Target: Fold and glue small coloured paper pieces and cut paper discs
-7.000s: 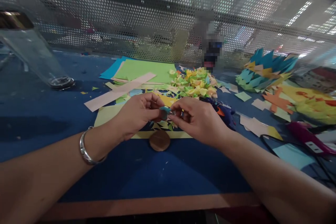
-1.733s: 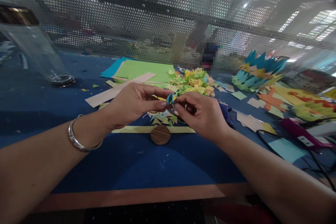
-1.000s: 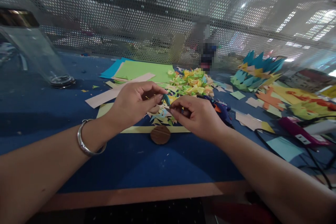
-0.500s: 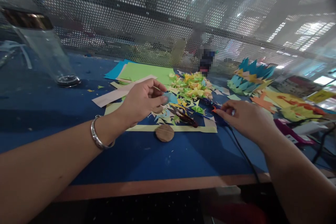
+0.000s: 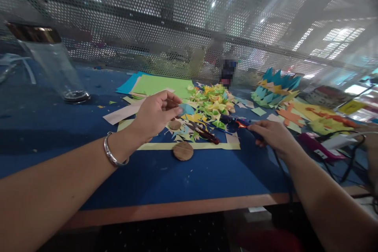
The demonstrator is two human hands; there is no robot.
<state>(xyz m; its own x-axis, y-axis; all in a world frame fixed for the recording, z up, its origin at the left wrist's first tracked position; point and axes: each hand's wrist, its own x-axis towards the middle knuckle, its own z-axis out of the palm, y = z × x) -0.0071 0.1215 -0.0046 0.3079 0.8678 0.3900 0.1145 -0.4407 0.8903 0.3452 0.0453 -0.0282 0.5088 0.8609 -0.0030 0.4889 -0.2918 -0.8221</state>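
Note:
My left hand point(image 5: 156, 115) pinches a small light blue paper piece point(image 5: 186, 109) between thumb and fingers, above the paper scraps. At the right, my right hand point(image 5: 273, 136) is closed around the handle of a dark blue glue gun point(image 5: 229, 119) with an orange trigger, its nozzle end toward the left. A black cord runs down from it. Between my hands lie scissors point(image 5: 210, 136) with dark red handles, among cut paper bits. A round wooden disc point(image 5: 183, 151) sits in front of them, and a smaller disc point(image 5: 175, 125) lies behind it.
A glass jar point(image 5: 56, 63) with a copper-coloured lid stands at the left. Green paper sheets point(image 5: 162, 86) and a heap of folded paper flowers point(image 5: 218, 98) lie behind. Paper crowns point(image 5: 276, 88) and a purple power strip point(image 5: 317, 146) are at the right.
My right hand has closed around the glue gun's handle; before, its fingers were at the orange trigger. My left hand still holds the blue paper, slightly further left. The view has shifted a little.

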